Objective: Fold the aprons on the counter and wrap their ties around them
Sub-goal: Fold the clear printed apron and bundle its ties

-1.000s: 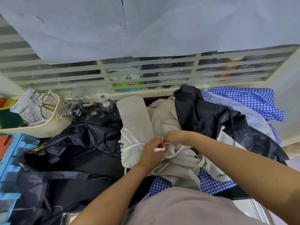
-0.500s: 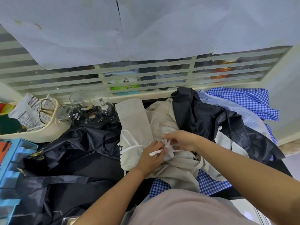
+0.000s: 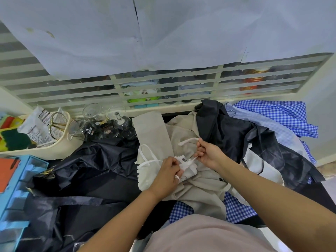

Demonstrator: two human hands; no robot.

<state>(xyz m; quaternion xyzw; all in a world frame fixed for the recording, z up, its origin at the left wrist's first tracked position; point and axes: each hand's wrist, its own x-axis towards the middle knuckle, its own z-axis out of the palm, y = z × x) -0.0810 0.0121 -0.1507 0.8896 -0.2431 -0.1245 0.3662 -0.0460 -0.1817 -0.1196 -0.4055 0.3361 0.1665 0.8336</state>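
A beige apron (image 3: 183, 142) lies crumpled in the middle of the counter, with white ties (image 3: 188, 140) looping over it. My left hand (image 3: 168, 172) grips a bunched fold of the beige cloth together with a white tie. My right hand (image 3: 209, 154) pinches the white tie just to the right and holds it up off the cloth. A black apron (image 3: 87, 170) is spread on the left. Another black apron (image 3: 234, 135) and blue checked aprons (image 3: 283, 115) are piled on the right.
Several upturned glasses (image 3: 101, 122) stand at the back left beside a cream basket (image 3: 41, 148) holding scissors and packets. A blue tray (image 3: 16, 188) sits at the left edge. A slatted glass window (image 3: 163, 84) closes the back. More blue checked cloth (image 3: 234, 208) lies near me.
My right hand has lifted away from my left hand, up and to the right, drawing the white tie out. My left hand stays on the bunched beige cloth.
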